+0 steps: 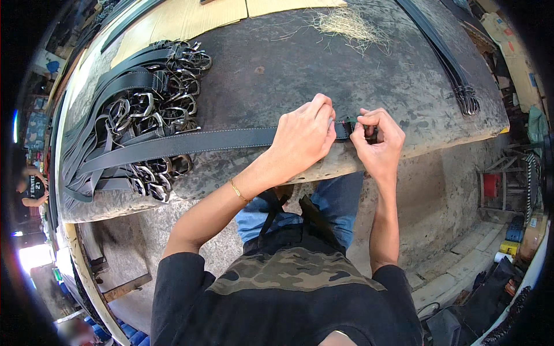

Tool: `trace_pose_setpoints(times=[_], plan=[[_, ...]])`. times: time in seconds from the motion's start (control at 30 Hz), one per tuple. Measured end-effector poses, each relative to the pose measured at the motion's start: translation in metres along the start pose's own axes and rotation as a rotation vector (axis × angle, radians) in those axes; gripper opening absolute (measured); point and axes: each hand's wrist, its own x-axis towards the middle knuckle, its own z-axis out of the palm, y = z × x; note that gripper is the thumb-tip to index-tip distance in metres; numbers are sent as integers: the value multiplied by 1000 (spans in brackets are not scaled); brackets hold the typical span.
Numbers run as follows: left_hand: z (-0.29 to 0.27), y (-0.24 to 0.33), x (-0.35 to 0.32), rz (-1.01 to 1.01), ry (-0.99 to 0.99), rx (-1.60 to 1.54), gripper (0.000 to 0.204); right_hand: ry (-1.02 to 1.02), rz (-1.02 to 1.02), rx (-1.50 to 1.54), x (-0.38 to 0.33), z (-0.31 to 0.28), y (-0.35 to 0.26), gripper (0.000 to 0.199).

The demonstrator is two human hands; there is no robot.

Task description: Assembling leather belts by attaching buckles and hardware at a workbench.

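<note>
A dark leather belt (222, 140) with pale edge stitching lies along the near side of the table, running from the heap on the left to my hands. My left hand (306, 131) is closed on the belt near its right end, fingers curled over the strap. Just right of it, my right hand (380, 138) pinches at the belt's buckle end, where a dark buckle (371, 136) shows partly between the fingers. A thin thread or small piece at the strap's end is too small to make out.
A heap of belts with metal buckles (156, 115) covers the table's left side. More belts (444, 63) hang together at the right. Loose pale strands (352, 29) lie at the back beside cardboard (179, 26). A person (34, 187) is at far left. A wooden rack (501, 184) stands right.
</note>
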Motion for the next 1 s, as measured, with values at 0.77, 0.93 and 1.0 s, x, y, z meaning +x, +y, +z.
trace_pose_setpoints(times=[0.77,0.93,1.0], plan=[[-25,-22,96,-73,125,88,13,281,301,471,-9,-3,9,8],[-1,-85,174,-21,197,237,27,426,305,384,-14,-12,-7,15],[-6,-91,175,-95,214,174,30,486,345,330,-12,-25,-6,17]])
